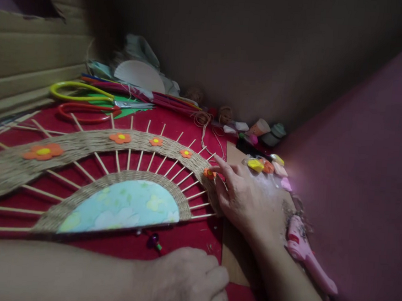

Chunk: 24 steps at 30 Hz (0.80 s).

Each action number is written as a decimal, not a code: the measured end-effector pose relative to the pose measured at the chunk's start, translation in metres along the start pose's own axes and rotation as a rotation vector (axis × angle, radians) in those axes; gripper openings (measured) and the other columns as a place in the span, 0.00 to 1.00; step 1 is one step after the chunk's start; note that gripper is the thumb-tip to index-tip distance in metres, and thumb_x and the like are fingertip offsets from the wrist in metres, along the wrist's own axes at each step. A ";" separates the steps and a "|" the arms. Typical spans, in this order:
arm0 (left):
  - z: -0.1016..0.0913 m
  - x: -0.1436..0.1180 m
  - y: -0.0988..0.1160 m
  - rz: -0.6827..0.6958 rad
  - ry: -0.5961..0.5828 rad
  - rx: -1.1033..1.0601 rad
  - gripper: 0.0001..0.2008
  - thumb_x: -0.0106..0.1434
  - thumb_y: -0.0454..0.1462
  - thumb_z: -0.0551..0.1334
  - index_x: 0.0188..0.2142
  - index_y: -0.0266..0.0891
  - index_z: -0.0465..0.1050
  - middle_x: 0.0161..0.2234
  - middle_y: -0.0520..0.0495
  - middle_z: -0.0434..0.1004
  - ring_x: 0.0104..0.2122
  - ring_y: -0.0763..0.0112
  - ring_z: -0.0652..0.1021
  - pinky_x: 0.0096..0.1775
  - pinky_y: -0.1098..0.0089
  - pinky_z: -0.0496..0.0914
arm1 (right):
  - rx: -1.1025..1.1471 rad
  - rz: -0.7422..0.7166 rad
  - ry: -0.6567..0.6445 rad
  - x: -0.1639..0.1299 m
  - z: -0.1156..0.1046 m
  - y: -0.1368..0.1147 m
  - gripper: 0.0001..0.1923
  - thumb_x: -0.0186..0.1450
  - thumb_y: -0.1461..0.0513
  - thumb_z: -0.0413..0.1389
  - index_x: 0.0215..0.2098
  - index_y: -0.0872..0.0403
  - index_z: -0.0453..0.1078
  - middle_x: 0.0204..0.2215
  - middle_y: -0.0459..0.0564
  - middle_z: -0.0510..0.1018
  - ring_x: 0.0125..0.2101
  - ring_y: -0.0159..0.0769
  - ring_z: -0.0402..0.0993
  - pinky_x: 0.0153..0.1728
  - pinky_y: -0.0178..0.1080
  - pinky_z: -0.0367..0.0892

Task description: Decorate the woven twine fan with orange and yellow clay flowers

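A half-round fan of thin sticks and woven twine lies on a red surface, with a blue floral panel at its centre. Orange flowers with yellow middles, such as one large orange flower, sit along the outer woven band. My right hand reaches over the band's right end, fingers stretched and apart, fingertips touching a small orange flower. My left hand rests in front of the fan, fingers curled in; whatever they hold, if anything, is hidden. A dark bead on a cord lies beside it.
Scissors with yellow and red handles lie behind the fan. A pink glue gun is at the right, near the wall. Small coloured packets, twine and cups line the back. Cardboard stands at left.
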<state>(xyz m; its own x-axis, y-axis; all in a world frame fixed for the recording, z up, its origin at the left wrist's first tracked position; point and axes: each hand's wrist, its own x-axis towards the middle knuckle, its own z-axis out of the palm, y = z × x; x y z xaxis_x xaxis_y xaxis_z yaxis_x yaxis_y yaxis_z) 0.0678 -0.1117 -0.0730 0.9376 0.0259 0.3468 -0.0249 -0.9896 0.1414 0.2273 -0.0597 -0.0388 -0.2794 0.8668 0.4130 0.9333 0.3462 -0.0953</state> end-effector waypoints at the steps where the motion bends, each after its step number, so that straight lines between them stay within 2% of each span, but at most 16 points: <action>1: 0.001 0.000 0.000 -0.002 0.002 -0.001 0.04 0.58 0.35 0.63 0.31 0.35 0.70 0.26 0.50 0.69 0.24 0.69 0.68 0.24 0.67 0.66 | 0.010 -0.002 -0.009 0.000 0.000 0.001 0.21 0.62 0.69 0.51 0.53 0.54 0.68 0.37 0.53 0.78 0.34 0.39 0.70 0.35 0.39 0.67; 5: 0.002 -0.001 0.001 -0.019 0.022 0.020 0.02 0.60 0.33 0.61 0.31 0.36 0.70 0.26 0.50 0.69 0.24 0.69 0.68 0.25 0.67 0.66 | 0.056 -0.006 -0.011 -0.001 0.003 0.003 0.21 0.62 0.69 0.50 0.53 0.54 0.68 0.38 0.53 0.78 0.36 0.38 0.70 0.37 0.39 0.67; 9: -0.001 0.000 0.002 -0.006 0.028 0.019 0.04 0.59 0.34 0.62 0.29 0.36 0.68 0.25 0.49 0.69 0.23 0.70 0.68 0.24 0.68 0.65 | 0.110 -0.028 0.044 -0.002 0.003 0.004 0.22 0.63 0.69 0.50 0.55 0.55 0.65 0.40 0.52 0.78 0.39 0.37 0.70 0.41 0.39 0.67; 14: -0.002 0.000 0.003 -0.022 0.010 0.017 0.04 0.60 0.34 0.62 0.30 0.36 0.68 0.26 0.50 0.69 0.24 0.70 0.68 0.25 0.68 0.65 | -0.018 -0.068 0.044 0.000 0.004 0.004 0.19 0.61 0.69 0.52 0.50 0.56 0.71 0.36 0.53 0.79 0.34 0.38 0.70 0.35 0.38 0.67; 17: -0.002 -0.001 0.002 -0.031 0.024 0.021 0.04 0.60 0.33 0.62 0.29 0.36 0.68 0.26 0.50 0.69 0.24 0.70 0.68 0.24 0.68 0.65 | 0.003 -0.064 0.051 0.000 0.005 0.006 0.20 0.60 0.69 0.52 0.50 0.57 0.70 0.36 0.54 0.78 0.35 0.38 0.70 0.35 0.39 0.68; 21: 0.004 -0.001 0.000 -0.011 0.058 0.010 0.04 0.59 0.33 0.62 0.29 0.36 0.68 0.25 0.50 0.68 0.23 0.70 0.67 0.24 0.68 0.64 | 0.100 -0.053 0.050 -0.002 0.003 0.006 0.22 0.61 0.70 0.51 0.54 0.57 0.66 0.39 0.54 0.78 0.38 0.38 0.70 0.40 0.41 0.68; 24: 0.013 -0.001 -0.001 -0.015 0.122 0.024 0.04 0.58 0.33 0.62 0.28 0.36 0.68 0.24 0.50 0.67 0.22 0.70 0.66 0.23 0.68 0.63 | 0.050 -0.053 0.051 -0.003 0.002 0.004 0.19 0.61 0.70 0.52 0.51 0.57 0.69 0.38 0.54 0.78 0.35 0.37 0.71 0.36 0.40 0.68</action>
<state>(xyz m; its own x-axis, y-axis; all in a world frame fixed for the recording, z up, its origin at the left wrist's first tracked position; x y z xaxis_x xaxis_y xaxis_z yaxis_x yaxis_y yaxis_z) 0.0717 -0.1124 -0.0858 0.8885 0.0566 0.4555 -0.0010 -0.9921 0.1254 0.2313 -0.0604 -0.0420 -0.3151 0.8277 0.4643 0.9047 0.4098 -0.1167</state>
